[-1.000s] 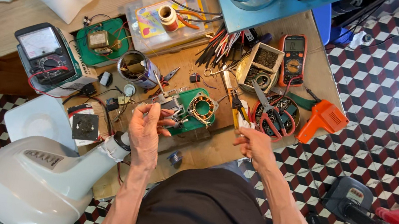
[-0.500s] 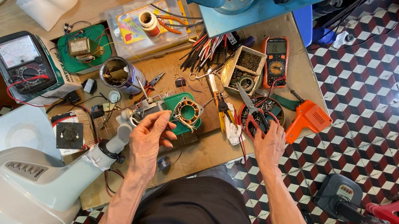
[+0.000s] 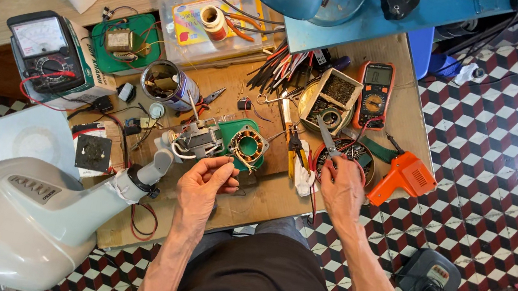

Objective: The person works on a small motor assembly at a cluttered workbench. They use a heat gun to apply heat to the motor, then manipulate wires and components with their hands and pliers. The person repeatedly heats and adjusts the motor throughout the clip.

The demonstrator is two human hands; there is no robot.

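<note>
A small fan motor (image 3: 242, 145) with copper windings in a green housing lies mid-bench, fixed to the neck of a white fan body (image 3: 22, 221). My left hand (image 3: 202, 188) is just below the motor, thumb and fingertips pinched together. What sits between them is too small to make out. My right hand (image 3: 341, 191) rests over a round tin of screws (image 3: 367, 158). It is closed on the red handles of pliers (image 3: 326, 136), whose grey jaws point up and left.
An analog meter (image 3: 45, 50), a green circuit board (image 3: 125, 44), a metal can (image 3: 164, 80) and a clear parts box (image 3: 215, 23) crowd the bench's left. A digital multimeter (image 3: 376, 91), screw box (image 3: 336, 92) and orange soldering gun (image 3: 408, 178) lie to the right.
My right hand moved from the bench's front edge up onto the pliers at the tin. My left hand came down from a raised pose to just below the motor.
</note>
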